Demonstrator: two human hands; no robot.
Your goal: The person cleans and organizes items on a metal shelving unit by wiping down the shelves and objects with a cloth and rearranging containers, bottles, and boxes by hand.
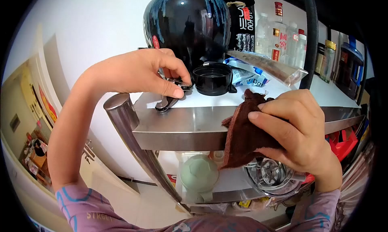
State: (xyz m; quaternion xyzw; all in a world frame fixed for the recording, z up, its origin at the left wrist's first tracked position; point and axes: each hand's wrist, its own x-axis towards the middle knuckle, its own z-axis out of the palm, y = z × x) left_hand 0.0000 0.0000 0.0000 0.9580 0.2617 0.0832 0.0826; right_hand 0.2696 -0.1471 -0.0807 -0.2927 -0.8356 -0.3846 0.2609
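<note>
My left hand [157, 72] reaches over the left end of the metal shelf [182, 121], its thumb and fingers closed on a small dark, shiny object [185, 87] that is partly hidden. Just below those fingers, a dark curved piece [165, 104] lies near the shelf edge. A brown cloth [250, 135] hangs from my right hand [297, 129], pinched between thumb and fingers in front of the shelf's edge. Between the hands, farther back, sits a round black container [212, 79].
Behind stands a large dark glazed jar [188, 26]. Blue-and-white packets [248, 72] and a clear bag [275, 66] lie right of the black container, with glass bottles [279, 38] behind. A metal post [139, 147] rises at the left; a green bowl [199, 173] sits below.
</note>
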